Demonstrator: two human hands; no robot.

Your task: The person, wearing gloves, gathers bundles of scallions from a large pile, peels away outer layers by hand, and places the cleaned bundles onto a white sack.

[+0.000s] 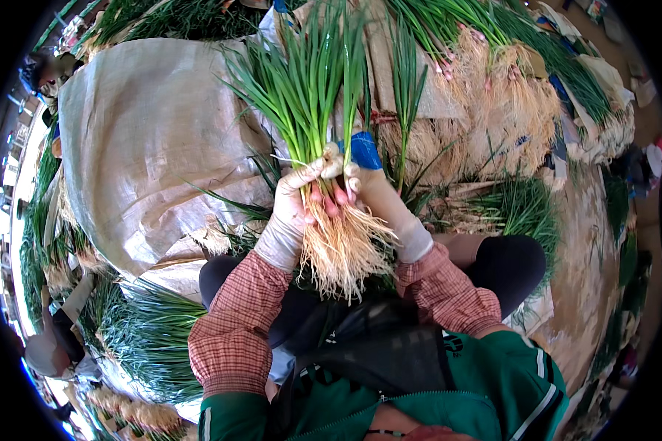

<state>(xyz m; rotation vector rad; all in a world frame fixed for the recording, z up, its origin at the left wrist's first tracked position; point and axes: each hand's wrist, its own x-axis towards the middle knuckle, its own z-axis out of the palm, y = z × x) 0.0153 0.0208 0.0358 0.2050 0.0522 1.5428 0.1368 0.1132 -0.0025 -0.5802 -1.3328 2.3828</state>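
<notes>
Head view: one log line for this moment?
left hand: grips scallion bunch | right hand: grips bunch, blue band | roots down | burlap sack left

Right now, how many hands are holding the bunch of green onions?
2. The left hand grips the bunch of green onions from the left side, above the roots. The right hand holds it from the right. No other hands touch it.

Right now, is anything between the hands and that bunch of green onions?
Nothing visible: the left hand and right hand both grip the bunch of green onions directly, just above its roots.
</notes>
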